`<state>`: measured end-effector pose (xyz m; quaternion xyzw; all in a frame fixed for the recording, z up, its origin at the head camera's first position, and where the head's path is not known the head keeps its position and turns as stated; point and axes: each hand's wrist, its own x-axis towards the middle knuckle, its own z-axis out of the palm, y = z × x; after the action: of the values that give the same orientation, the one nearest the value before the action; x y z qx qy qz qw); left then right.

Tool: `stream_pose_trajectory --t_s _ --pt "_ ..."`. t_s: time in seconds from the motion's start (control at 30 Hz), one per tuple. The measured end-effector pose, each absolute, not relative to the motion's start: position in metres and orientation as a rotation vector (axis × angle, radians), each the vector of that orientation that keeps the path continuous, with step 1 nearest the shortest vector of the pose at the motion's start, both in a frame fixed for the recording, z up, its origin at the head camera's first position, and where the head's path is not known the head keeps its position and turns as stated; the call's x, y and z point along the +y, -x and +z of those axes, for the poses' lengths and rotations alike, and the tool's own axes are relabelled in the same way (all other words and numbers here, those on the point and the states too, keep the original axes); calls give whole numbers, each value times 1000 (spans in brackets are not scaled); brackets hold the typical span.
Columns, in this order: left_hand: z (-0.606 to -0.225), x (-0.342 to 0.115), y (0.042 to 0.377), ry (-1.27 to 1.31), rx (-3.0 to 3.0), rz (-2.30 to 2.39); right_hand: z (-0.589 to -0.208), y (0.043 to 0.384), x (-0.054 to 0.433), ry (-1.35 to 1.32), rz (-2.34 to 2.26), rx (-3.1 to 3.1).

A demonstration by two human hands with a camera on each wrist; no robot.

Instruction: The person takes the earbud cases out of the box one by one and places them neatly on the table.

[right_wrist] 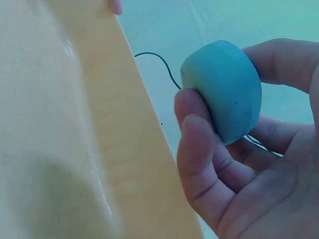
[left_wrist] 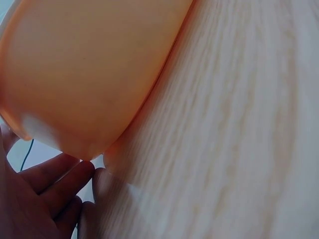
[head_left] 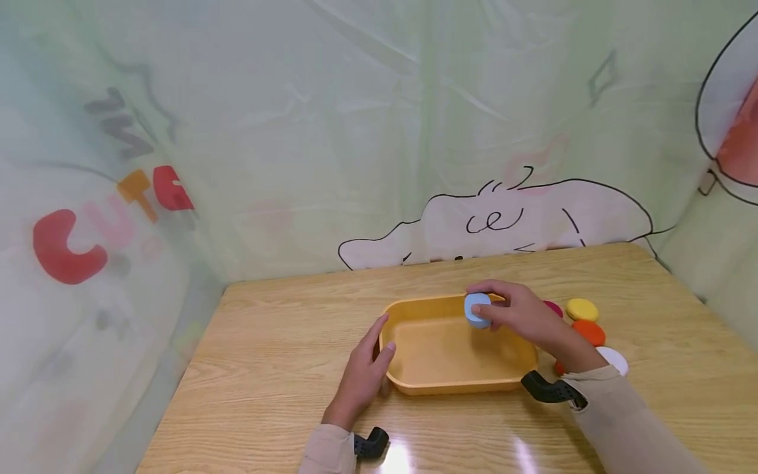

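A shallow yellow-orange plastic tray (head_left: 435, 352) lies on the wooden table. My right hand (head_left: 527, 322) pinches a light blue block with rounded edges (right_wrist: 232, 87) between thumb and fingers, holding it above the tray near its far rim. By the tray's left end is my left hand (head_left: 361, 375), its fingers fairly straight along the outside and the thumb at the rim. In the left wrist view the fingertips (left_wrist: 87, 167) meet the tray's outer wall, though the thumb is mostly cut off. Nothing lies inside the visible part of the tray.
Right of the tray, partly behind my right arm, sit several rounded pieces: a yellow one (head_left: 582, 309), an orange-red one (head_left: 589, 332), a white one (head_left: 614, 361) and a magenta one (head_left: 553, 307). A printed curtain (head_left: 296, 164) hangs along the table's back edge.
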<state>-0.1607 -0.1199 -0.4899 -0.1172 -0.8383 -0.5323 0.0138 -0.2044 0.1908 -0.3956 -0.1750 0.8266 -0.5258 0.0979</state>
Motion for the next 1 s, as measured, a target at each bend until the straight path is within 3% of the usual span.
stream_pose_trajectory --t_s 1.0 --pt "-491 -119 158 357 -2617 -1648 -408 158 246 370 -1704 2491"
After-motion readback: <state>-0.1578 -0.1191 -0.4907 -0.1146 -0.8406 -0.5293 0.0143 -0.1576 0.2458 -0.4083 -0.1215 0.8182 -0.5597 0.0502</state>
